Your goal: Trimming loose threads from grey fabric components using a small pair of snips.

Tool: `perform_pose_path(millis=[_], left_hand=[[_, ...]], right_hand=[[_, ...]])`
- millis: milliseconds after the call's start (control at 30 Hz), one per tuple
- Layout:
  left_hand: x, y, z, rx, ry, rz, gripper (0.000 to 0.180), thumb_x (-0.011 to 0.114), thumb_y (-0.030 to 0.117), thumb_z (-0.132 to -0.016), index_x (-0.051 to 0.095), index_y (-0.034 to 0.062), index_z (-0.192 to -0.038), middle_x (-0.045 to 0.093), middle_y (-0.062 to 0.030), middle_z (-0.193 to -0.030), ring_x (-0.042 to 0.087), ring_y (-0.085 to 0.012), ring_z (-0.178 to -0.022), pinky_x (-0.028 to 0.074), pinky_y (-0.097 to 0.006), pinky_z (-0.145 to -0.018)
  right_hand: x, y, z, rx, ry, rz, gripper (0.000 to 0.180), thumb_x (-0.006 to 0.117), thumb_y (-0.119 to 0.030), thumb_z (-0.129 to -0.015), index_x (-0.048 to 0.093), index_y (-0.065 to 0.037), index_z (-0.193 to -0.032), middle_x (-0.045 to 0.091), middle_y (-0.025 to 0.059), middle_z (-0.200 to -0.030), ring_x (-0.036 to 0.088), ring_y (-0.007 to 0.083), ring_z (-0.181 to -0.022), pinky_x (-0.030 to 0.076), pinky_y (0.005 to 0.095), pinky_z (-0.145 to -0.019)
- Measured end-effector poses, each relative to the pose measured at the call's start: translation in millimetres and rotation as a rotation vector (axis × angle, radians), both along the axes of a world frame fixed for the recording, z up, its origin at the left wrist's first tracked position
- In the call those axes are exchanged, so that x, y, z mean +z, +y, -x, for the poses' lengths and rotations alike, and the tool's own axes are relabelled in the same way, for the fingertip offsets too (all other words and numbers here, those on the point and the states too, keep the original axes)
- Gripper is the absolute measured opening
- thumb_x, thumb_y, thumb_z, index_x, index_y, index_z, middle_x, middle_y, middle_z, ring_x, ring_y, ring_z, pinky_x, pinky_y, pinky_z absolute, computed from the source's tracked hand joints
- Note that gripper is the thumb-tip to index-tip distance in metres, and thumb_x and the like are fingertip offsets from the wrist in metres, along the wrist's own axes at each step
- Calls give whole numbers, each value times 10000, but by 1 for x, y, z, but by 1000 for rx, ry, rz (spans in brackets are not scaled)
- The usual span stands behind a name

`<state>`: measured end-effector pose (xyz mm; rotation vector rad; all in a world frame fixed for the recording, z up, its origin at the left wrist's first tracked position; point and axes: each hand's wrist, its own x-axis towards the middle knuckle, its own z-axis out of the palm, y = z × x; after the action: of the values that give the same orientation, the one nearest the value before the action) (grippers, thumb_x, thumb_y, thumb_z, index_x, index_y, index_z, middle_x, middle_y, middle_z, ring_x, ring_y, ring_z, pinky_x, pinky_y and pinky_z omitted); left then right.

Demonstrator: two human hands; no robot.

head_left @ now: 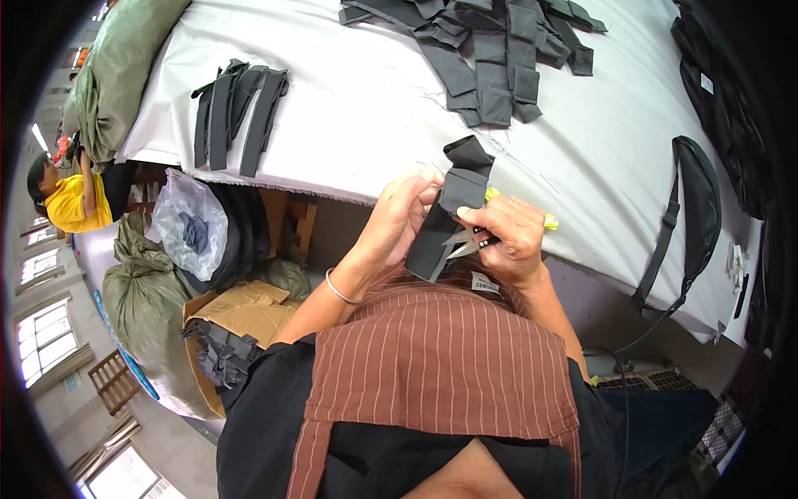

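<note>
A dark grey fabric strip (440, 224) hangs upright in front of my apron, just off the near edge of the table. My left hand (401, 214) pinches it along its left side, the fingers closed. On the other side, my right hand (511, 237) is closed around small scissors (460, 244). Their metal blades point left against the strip, slightly apart. Bits of bright yellow (550, 221) show by the right hand; what they belong to is unclear. The strip's upper end folds over above the hands, and the right fingers touch its edge.
A heap of dark strips (495, 62) lies at the far middle of the white-covered table (349, 108), with several sorted strips (237, 116) at left. A black waist bag (694, 216) rests at right. A cardboard box (249, 308) and sacks (145, 274) stand left; a person in yellow (79, 200) is beyond.
</note>
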<state>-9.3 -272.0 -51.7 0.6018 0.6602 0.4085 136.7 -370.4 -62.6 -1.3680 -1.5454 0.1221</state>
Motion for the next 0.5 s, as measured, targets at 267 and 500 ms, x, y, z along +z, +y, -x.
perform_pose_path(millis=[267,500], left_hand=[[1,-1,-3,16,55,-199,303,664,150,-858,466,49,-1064,608,-31,-871,561,-69,-778,450,-203,-698],[-9,8,-1,73,89,-188,402,678,99,-809,416,55,-1110,622,-46,-878,508,-1,-657,274,-141,-445]], right_hand=[[8,-2,-1,34,109,191,280,667,21,-552,662,-75,-814,546,29,-589,533,174,-532,393,286,-492],[26,4,1,-131,300,259,197,714,-130,-738,653,-75,-917,627,42,-766,587,206,-646,453,298,-569]])
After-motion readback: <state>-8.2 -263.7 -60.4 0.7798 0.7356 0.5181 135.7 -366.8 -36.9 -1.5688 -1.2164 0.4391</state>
